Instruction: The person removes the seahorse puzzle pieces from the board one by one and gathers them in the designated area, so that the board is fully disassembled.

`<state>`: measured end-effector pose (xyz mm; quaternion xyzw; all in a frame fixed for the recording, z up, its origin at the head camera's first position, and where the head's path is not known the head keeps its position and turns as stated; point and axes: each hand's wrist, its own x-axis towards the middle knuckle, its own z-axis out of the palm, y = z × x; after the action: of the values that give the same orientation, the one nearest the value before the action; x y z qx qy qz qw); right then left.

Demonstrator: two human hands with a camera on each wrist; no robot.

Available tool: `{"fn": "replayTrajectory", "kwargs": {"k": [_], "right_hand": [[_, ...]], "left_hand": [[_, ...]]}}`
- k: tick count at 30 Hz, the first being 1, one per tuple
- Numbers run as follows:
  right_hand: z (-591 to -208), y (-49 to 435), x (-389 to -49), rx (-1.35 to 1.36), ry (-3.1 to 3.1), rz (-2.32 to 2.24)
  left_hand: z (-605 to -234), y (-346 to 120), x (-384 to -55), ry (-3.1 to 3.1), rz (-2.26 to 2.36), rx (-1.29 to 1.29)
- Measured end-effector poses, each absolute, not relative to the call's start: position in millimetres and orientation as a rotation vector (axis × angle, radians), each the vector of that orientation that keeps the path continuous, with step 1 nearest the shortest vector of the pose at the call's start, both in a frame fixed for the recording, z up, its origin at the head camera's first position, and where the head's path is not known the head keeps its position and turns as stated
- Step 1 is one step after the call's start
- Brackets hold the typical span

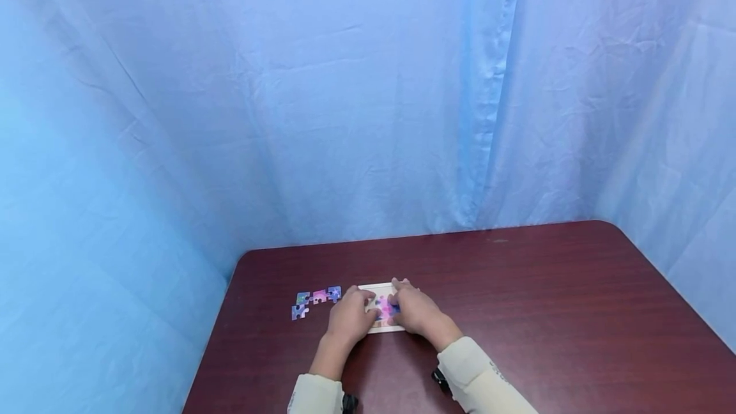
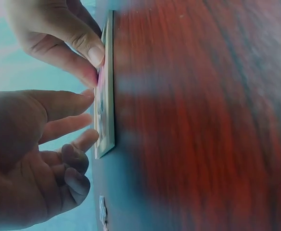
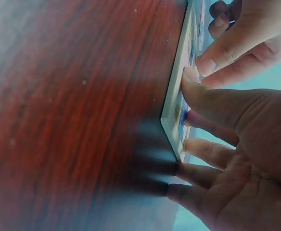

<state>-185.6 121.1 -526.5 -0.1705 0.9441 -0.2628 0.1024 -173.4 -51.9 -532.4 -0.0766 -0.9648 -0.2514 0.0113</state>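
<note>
A shallow light-coloured puzzle tray [image 1: 386,329] lies on the table between the two hands, with pink and blue puzzle pieces [image 1: 384,307] inside it. From the left, my left hand [image 1: 351,317] reaches over the tray's side, thumb and fingertips on its surface. My right hand [image 1: 418,309] covers the right side; in the right wrist view its thumb [image 3: 193,89] presses on the pieces while the fingers spread over the far edge. Both thumbs come close together over the picture. Part of the tray is hidden under the hands.
Left of the tray lie several loose puzzle pieces [image 1: 319,297], blue, pink and green, in a bent row. The dark red wooden table [image 1: 517,299] extends far to the right. Blue curtains [image 1: 345,114] hang behind and along the sides.
</note>
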Motion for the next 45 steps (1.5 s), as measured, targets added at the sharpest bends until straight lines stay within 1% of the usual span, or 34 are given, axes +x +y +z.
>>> {"fn": "replayTrajectory", "kwargs": {"k": [5,18,39,45], "right_hand": [[-528.8,121.7,-186.8,-0.520,2.794,-0.868],[-532.2,125.6,-191.4,-0.518,2.810,-0.905],[-528.4,124.7,-188.4,-0.462,2.793,-0.890],[-526.6,125.1,-189.1,-0.462,2.790,-0.895]], "left_hand": [[-532.9,-48.7,-173.4,-3.027,-0.739,-0.260],[-532.5,-43.3,-176.9,-3.028,-0.740,-0.226],[-531.5,-46.3,-178.2,-2.968,-0.900,-0.244],[-526.6,-50.8,-178.8,-2.927,-0.956,-0.212]]}}
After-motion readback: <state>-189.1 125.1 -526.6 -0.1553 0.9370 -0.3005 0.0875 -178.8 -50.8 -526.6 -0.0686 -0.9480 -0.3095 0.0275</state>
